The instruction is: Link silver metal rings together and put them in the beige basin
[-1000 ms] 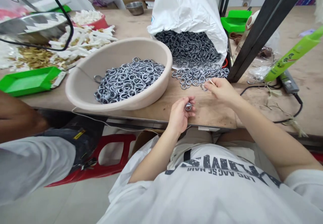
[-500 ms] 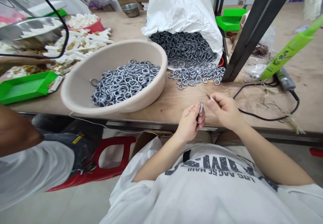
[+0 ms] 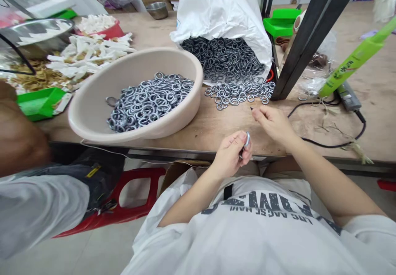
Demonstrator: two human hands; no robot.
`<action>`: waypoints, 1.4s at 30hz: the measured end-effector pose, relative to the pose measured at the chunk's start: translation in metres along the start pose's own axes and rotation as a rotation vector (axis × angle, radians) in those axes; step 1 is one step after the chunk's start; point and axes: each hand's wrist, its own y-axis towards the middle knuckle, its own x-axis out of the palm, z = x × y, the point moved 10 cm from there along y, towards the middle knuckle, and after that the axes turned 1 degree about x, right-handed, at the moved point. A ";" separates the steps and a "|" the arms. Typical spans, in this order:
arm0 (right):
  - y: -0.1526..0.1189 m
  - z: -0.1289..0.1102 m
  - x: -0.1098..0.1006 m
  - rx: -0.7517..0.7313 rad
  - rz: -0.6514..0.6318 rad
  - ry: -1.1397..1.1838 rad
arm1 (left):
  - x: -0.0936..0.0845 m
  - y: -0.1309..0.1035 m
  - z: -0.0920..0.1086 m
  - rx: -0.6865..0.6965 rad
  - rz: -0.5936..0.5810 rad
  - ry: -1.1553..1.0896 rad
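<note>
My left hand [image 3: 232,155] is closed around a metal ring [image 3: 247,139], which shows between thumb and fingers near the table's front edge. More may lie in the curled fingers, but I cannot tell. Up and to the right, my right hand [image 3: 274,126] is pinched on a small dark tip [image 3: 251,108]; what it belongs to is hidden. Just beyond that hand lies a loose pile of metal rings [image 3: 238,94], spilling from a white sack [image 3: 222,15]. On the left, a beige basin [image 3: 93,120] holds a heap of similar rings [image 3: 151,103].
A dark metal post [image 3: 306,48] rises to the right of the sack. A black cable [image 3: 328,146] and a green packet [image 3: 343,64] lie farther right. At left are a co-worker's arm [image 3: 23,143], a green tray [image 3: 40,103] and white pieces [image 3: 89,52].
My right hand has moved slightly up toward the loose rings, away from my left hand, which has dropped a little. The co-worker's arm has shifted over the green tray.
</note>
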 end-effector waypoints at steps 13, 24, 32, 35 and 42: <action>0.091 0.010 0.041 0.012 -0.001 -0.483 | -0.070 0.004 0.008 -0.080 0.367 -0.176; -0.011 -0.013 0.044 0.131 -0.251 0.873 | -0.051 0.033 0.000 0.045 0.322 0.095; -0.036 -0.023 0.032 0.021 0.053 0.769 | -0.039 0.028 -0.004 0.107 0.326 0.107; -0.039 -0.030 0.014 -0.070 0.166 0.582 | -0.038 0.024 -0.001 0.112 0.338 0.095; -0.036 -0.020 0.034 0.154 -0.013 0.996 | -0.018 0.018 -0.019 -0.145 0.193 0.023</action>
